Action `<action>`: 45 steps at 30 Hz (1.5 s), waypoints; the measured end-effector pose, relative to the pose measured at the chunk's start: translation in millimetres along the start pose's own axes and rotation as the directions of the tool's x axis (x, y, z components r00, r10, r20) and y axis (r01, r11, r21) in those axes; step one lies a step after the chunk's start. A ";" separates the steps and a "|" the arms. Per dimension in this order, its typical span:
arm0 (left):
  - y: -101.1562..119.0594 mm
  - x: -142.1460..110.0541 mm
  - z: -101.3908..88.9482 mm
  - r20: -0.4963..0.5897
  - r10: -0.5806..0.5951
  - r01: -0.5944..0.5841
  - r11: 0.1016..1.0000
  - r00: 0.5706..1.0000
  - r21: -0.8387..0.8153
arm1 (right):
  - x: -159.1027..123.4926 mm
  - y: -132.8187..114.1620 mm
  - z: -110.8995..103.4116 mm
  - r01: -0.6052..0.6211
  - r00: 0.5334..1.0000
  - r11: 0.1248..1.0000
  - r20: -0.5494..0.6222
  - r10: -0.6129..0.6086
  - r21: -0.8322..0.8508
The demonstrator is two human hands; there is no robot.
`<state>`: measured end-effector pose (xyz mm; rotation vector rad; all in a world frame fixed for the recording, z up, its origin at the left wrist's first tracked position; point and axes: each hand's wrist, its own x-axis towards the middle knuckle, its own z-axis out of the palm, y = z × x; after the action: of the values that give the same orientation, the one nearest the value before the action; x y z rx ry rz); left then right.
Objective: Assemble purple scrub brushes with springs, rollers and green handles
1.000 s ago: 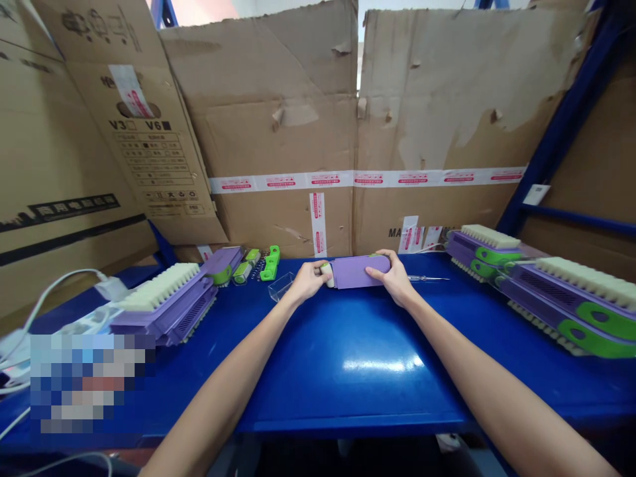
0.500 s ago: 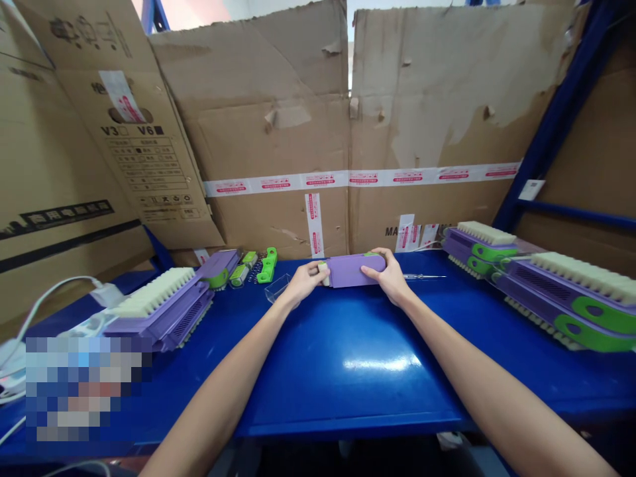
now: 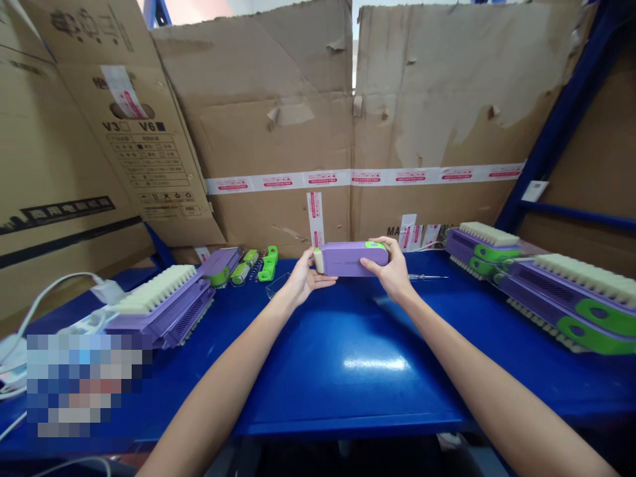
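Observation:
In front of me a purple flat case (image 3: pixel 342 260) is tilted up off the blue table. It has a green section at its right end and a cream end piece (image 3: pixel 318 260) on the left. My right hand (image 3: pixel 392 268) grips the right end, thumb on the purple face and fingers over the top edge. At the other end, my left hand (image 3: pixel 304 278) lies against the cream piece with its thumb raised and fingers stretched out under the case. The fingers' contact beneath is partly hidden. A clear plastic piece (image 3: pixel 276 285) lies beside my left wrist.
Purple-and-green units with cream ridged pads are stacked at left (image 3: pixel 156 291) and right (image 3: pixel 571 285). Green parts (image 3: pixel 268 264) and small springs lie back left. A thin screwdriver (image 3: pixel 427 277) is right of my hand. Cardboard (image 3: pixel 278 146) walls the back; white cables (image 3: pixel 64 278) run left.
The case has risen slightly and turned so its green section and cream end show more. My left fingers have gone from pinching the left end to stretched out beneath it.

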<state>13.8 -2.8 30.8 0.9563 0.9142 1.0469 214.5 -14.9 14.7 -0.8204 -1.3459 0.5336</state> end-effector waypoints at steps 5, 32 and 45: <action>0.0 0.0 2.5 -0.047 -0.013 0.014 0.999 0.999 0.041 | -0.4 2.1 -0.1 -0.008 1.000 1.000 0.015 0.008 0.003; 28.5 -4.9 -21.7 -0.257 0.681 -0.376 0.634 0.686 0.676 | 6.3 25.3 -11.8 -0.168 0.953 0.986 -0.256 0.161 -0.005; 6.4 2.0 -57.8 -0.260 0.475 0.050 0.409 0.841 0.911 | 6.6 29.2 -9.4 -0.398 0.881 0.866 -0.138 0.453 0.301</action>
<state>-41.3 11.3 18.3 1.8074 1.9520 1.0119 228.2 6.3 -3.9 -0.9277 -0.8740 0.9321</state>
